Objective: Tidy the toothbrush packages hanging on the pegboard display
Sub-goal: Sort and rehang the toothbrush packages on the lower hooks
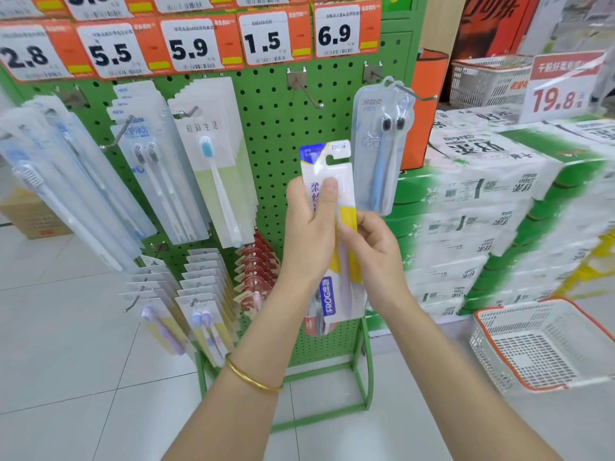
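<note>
A shop — price tags (189, 44) above a green pegboard (276, 128), stacked tissue packs (482, 201), shopping baskets (545, 347).

Green pegboard (276, 128) on a green wire stand (362, 371), which stands on pale floor tiles (66, 361). Price tags (189, 44) run along the board's 12 o'clock edge, 2.8 through 6.9.

Upper hooks:
- 9 o'clock: white-brush packs (66, 181), fanned out and tilted.
- 10 o'clock: grey twin-brush packs (156, 168).
- 11 o'clock: blue-head single packs (216, 174).
- 12 to 1 o'clock: bare hook (306, 91).
- 2 o'clock: blue twin pack (382, 144), alone on its hook and hanging slightly crooked.

Lower hooks:
- 8 o'clock: purple-brush packs (156, 311).
- 7 o'clock: pastel twin packs (206, 311).
- 6 o'clock: red packs (256, 271), stacked close together.
</note>
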{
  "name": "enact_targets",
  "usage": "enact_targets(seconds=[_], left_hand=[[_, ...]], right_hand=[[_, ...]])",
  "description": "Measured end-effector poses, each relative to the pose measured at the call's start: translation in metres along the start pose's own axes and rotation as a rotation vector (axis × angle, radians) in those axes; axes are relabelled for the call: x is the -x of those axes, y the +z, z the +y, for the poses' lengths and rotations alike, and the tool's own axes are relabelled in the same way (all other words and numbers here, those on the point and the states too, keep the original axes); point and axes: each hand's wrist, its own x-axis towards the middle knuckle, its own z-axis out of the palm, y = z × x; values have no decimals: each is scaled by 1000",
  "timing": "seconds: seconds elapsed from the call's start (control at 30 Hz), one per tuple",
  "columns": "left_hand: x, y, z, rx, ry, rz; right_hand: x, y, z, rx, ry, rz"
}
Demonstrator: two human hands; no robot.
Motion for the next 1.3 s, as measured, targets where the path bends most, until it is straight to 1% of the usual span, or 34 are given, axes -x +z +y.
enact_targets(seconds=[0.13, 0.2, 0.23, 0.33, 0.4, 0.47, 0.53, 0.6, 0.7, 0.77, 0.87, 1.0, 1.1, 1.17, 1.2, 1.3], left_hand=[[9, 10, -30, -76, -64, -3], [13, 12, -44, -120, -80, -43], [17, 14, -49, -120, -87, -85], [33, 20, -60, -176, -56, -229], [40, 21, -67, -210, -37, -278], [44, 21, -71, -224, -52, -361], [48, 19, -72, -268, -100, -484], [50, 15, -70, -325, -171, -595], [51, 6, -70, -439, -232, -733], [51, 3, -73, -502, -274, -794], [55, 4, -72, -556, -308, -818], [56, 6, -71, -648, -318, -783], [57, 6, -69, -710, -252, -725], [56, 8, -68, -780, -194, -748], [56, 8, -68, -810, -194, -771], [55, 11, -71, -815, -268, -835]], right_hand=[[18, -16, 13, 52, 102, 11], [23, -22, 19, 62, 147, 36], [24, -24, 21, 33, 178, 51], [21, -29, 24, -241, 303, 89], [17, -34, 22, -337, 349, 105], [14, -41, 20, -419, 390, 110], [10, -48, 20, -446, 413, 132], [6, -54, 20, -422, 433, 165], [2, -60, 23, -391, 442, 209], [1, -63, 25, -384, 444, 232], [0, -62, 27, -373, 450, 251], [1, -60, 30, -398, 443, 270], [0, -60, 30, -407, 427, 283], [-1, -59, 28, -420, 422, 276], [-1, -58, 27, -427, 424, 270], [-1, -53, 26, -437, 449, 264]])
